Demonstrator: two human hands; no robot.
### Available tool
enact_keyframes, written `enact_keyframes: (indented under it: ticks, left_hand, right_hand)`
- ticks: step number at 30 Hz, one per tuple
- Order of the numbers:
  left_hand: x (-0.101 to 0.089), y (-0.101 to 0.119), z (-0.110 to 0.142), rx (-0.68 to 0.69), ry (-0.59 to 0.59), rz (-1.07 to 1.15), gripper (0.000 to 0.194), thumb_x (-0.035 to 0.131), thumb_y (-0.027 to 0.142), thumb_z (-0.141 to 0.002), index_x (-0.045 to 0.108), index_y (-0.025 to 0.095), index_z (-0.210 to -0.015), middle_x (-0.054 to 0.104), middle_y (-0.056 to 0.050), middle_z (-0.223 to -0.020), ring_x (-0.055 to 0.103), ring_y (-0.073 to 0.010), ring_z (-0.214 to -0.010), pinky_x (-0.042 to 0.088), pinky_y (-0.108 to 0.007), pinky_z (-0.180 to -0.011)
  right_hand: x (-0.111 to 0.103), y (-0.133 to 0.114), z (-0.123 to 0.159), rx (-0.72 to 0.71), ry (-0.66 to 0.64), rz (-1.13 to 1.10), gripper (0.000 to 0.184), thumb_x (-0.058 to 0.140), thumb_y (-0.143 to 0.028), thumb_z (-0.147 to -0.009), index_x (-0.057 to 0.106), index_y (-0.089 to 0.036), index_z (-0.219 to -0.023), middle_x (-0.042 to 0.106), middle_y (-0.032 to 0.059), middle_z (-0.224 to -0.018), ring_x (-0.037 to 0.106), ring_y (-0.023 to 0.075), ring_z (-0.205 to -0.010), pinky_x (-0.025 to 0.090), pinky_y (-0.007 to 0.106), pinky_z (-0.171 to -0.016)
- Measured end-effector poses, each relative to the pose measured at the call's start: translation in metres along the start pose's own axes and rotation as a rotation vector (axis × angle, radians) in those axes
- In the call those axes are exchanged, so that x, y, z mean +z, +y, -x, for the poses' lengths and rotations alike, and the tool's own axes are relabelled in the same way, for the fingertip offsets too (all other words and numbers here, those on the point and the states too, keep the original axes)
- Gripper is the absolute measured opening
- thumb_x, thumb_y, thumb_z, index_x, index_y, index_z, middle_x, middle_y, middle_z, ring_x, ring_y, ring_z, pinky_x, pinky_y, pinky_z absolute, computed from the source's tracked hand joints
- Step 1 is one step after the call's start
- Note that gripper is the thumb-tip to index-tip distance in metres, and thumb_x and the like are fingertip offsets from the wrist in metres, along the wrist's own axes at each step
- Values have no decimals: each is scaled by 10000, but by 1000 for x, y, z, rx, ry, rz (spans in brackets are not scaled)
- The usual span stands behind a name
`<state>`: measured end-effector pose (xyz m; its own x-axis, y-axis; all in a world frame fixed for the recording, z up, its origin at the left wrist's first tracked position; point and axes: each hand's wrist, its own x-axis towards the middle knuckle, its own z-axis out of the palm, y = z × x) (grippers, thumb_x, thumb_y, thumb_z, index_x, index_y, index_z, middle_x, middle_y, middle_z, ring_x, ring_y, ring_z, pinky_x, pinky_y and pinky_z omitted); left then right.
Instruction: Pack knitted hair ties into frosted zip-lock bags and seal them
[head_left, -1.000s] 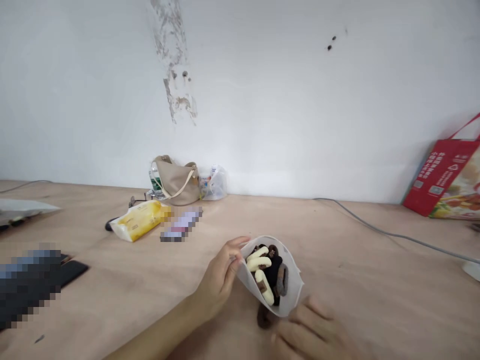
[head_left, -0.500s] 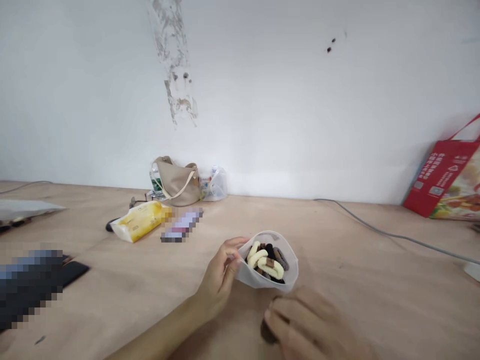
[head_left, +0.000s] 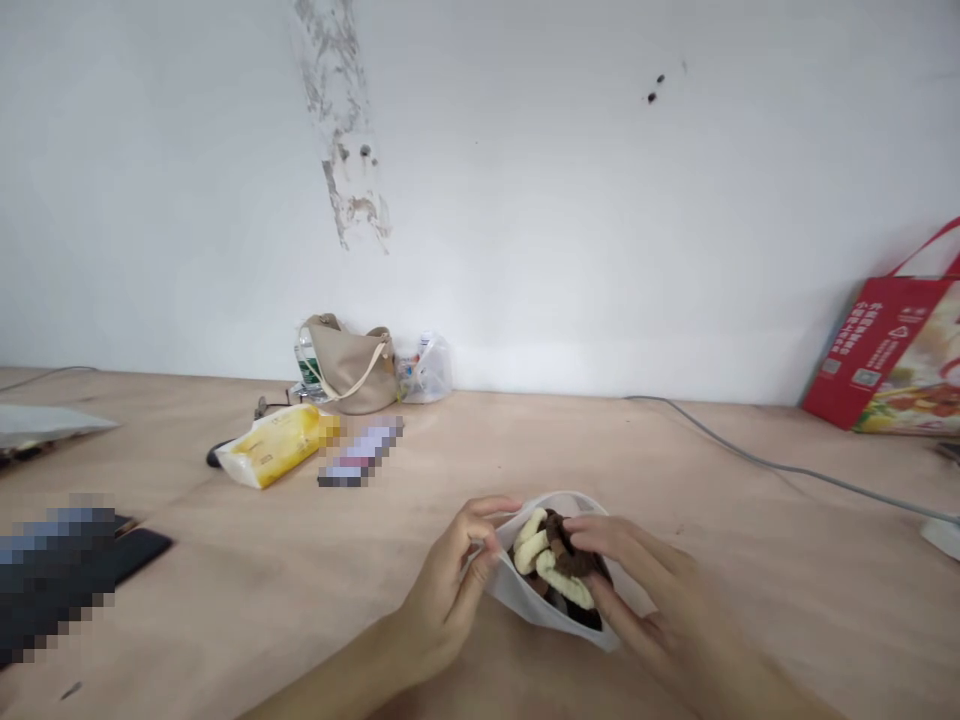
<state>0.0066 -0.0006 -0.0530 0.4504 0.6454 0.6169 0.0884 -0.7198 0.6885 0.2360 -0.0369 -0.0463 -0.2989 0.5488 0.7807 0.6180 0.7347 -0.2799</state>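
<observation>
Holding a white fabric pouch (head_left: 541, 612) open between my hands, I'm keeping it low over the plywood table (head_left: 697, 500), near the front edge of the view, though I can't tell whether its underside is touching the wood. Cream hair ties (head_left: 531, 540) and dark brown hair ties (head_left: 564, 548) are bunching up inside it, filling its mouth. My left hand (head_left: 442, 600) is closed on the pouch's left rim, pinching the fabric between thumb and fingers, with the forearm reaching in from the lower left. My right hand (head_left: 651, 580) is coming in from the lower right, half curled, its fingers (head_left: 592, 532) lying over the brown ties at the opening; I can't tell if they're actually gripping any. Nothing is standing between my hands and the pouch. Farther along the table, a yellow packet (head_left: 276, 446) and a pixelated item (head_left: 361, 452) are lying side by side, while a beige shoulder bag (head_left: 349, 372) is leaning near a clear plastic bag (head_left: 424, 370) by the white wall (head_left: 525, 200). A red printed bag (head_left: 874, 350) is propping against the wall on the right, a grey cable (head_left: 772, 464) is trailing over the wood, and a black phone (head_left: 142, 550) is lying at the left
</observation>
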Motion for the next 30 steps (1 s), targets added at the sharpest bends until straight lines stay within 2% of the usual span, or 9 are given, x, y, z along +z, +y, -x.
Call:
enact_keyframes:
  ticks: [8, 11, 13, 16, 17, 20, 23, 27, 30]
  left_hand:
    - [1, 8, -1, -22, 7, 57, 152, 349, 291, -1013, 459, 236, -923, 536, -79, -1211, 537, -195, -1131, 467, -278, -834]
    - [1, 10, -3, -30, 36, 25, 156, 365, 310, -1008, 464, 233, -915, 550, -77, -1195, 514, -194, -1143, 453, -263, -822]
    - [0, 8, -3, -51, 41, 16, 163, 370, 320, -1006, 464, 228, -910, 555, -79, -1191, 516, -197, -1132, 440, -271, -837]
    - [-2, 5, -3, -102, 42, 25, 184, 369, 341, -1004, 465, 223, -902, 560, -82, -1181, 535, -201, -1092, 436, -274, -819]
    - [-3, 5, -3, -121, 37, 31, 188, 370, 349, -1003, 466, 222, -902, 562, -82, -1172, 543, -201, -1074, 438, -272, -807]
    - [-7, 8, -5, -140, 17, 26, 190, 377, 349, -999, 470, 220, -894, 568, -80, -1145, 554, -202, -1050, 442, -276, -816]
    - [-9, 20, -9, -95, -52, -40, 140, 398, 287, -992, 478, 221, -898, 570, -76, -1145, 546, -200, -1081, 426, -295, -890]
    - [-9, 36, -15, 6, -258, -147, 148, 384, 177, -974, 521, 218, -934, 574, -90, -1166, 557, -192, -1094, 431, -284, -913]
    - [-15, 38, -21, 60, -227, -221, 171, 379, 165, -960, 535, 208, -906, 599, -109, -1136, 572, -203, -1075, 446, -292, -893]
  right_hand:
    - [-32, -4, -8, -62, -85, -165, 411, 405, -35, -806, 450, -226, -1167, 643, 106, -1163, 603, 200, -1121, 534, 306, -886]
    - [-41, 3, -6, -132, -141, -77, 179, 504, -222, -885, 549, -239, -1057, 573, 122, -1271, 512, 267, -1223, 502, 402, -939]
    - [-42, 11, -1, -175, -254, 12, 225, 587, -416, -858, 603, -242, -1001, 475, 119, -1384, 411, 322, -1299, 476, 466, -961]
    - [-38, 26, 8, -161, -350, 178, 172, 615, -376, -837, 634, -244, -945, 418, 101, -1437, 361, 332, -1327, 448, 497, -982]
    - [-38, 29, 10, -140, -348, 229, 88, 588, -282, -848, 635, -245, -912, 439, 92, -1423, 373, 317, -1321, 450, 490, -980]
    - [-40, 29, 10, -109, -288, 276, 206, 479, -112, -868, 628, -254, -871, 567, 74, -1291, 457, 254, -1256, 492, 426, -940]
    - [-46, 18, 5, -156, -210, 187, 176, 490, -152, -897, 634, -254, -902, 630, 72, -1182, 517, 221, -1191, 507, 358, -924]
    - [-48, 5, 0, -207, -203, 134, 128, 547, -225, -889, 661, -258, -839, 617, 54, -1218, 464, 234, -1254, 485, 345, -961]
    - [-50, 9, 3, -129, -228, 179, 172, 521, -255, -904, 667, -269, -814, 584, 41, -1273, 450, 239, -1271, 485, 362, -963]
